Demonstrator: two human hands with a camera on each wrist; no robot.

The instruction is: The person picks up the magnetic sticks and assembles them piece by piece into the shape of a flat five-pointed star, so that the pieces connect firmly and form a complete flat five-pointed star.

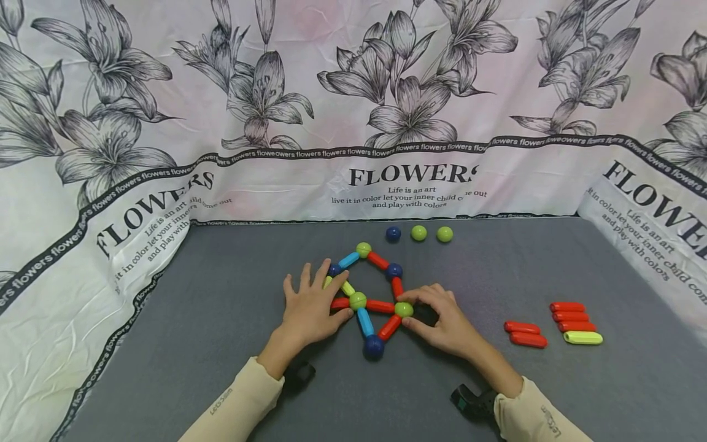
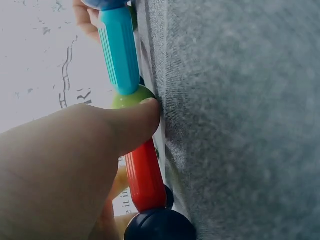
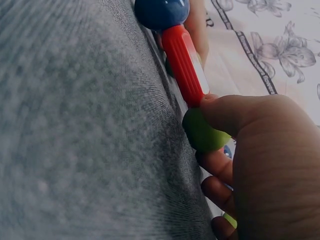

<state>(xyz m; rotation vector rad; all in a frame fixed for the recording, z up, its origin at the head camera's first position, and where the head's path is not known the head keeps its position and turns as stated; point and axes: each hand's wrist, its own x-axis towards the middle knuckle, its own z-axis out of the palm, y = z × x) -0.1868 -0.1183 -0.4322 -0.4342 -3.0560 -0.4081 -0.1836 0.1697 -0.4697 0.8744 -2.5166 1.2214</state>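
Observation:
A flat frame of coloured sticks and balls lies on the grey table. My left hand [image 1: 309, 307] spreads over its left side, fingers fairly straight. Its thumb touches the central green ball [image 1: 358, 300], and its fingertips reach a navy ball [image 1: 334, 270]; the part under the palm is hidden. My right hand [image 1: 442, 316] pinches the right green ball [image 3: 202, 131] between thumb and fingers. Red sticks [image 1: 380, 306] run from this ball to the central ball and to two navy balls, one farther away [image 1: 394, 271] and one nearest me [image 1: 374, 347]. A blue stick [image 2: 120, 52] joins the central and nearest balls.
At the table's back sit a loose navy ball [image 1: 393, 234] and two green balls [image 1: 419, 233]. On the right lie two red sticks [image 1: 526, 334] and, beyond them, several red sticks [image 1: 573, 317] beside a yellow-green stick [image 1: 583, 337]. A flower-printed cloth [image 1: 276, 184] borders the table.

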